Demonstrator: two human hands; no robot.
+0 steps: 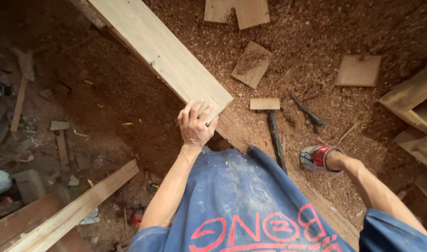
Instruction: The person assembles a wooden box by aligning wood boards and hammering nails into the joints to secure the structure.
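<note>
far left floor: lots of scrap, thin wood strips (pixel 20 100) and small offcuts lying in dirt and sawdust, all well apart from the hand.
lower left corner: a long pale beam (pixel 73 210) ran diagonally up from the bottom-left edge, with a bit of red stuff (pixel 135 217) on the floor just beside its upper end. Couldn't tell what that was.
plank: the big pale plank (pixel 162 53) came down from the top edge, slanting toward the middle of the view, with its near end raised over the sawdust floor (pixel 129 88).
left hand: the left hand (pixel 195 127) was on the plank's near end, fingers lying over the top face at the corner, thumb side down at the edge. So the grip was closed on the plank, holding the end up.
right hand: not in view anywhere, so no idea about its grip.
shirt: blue shirt (pixel 232 196) with red print, dusted with sawdust, filled the bottom middle.
middle floor: a dark long-handled tool (pixel 275 140) lay beside a small flat block (pixel 264 103), and a second short dark tool (pixel 306 109) was just right of that.
top floor: square offcuts scattered around, two (pixel 237 10) touching the top edge, one (pixel 251 64) with sawdust heaped on it, another (pixel 359 70) further right.
foot: a foot in a red and white shoe (pixel 318 157) stood on the sawdust near the dark tool.
right edge: stacked pale boards (pixel 411 100) poked in from the right side.
</note>
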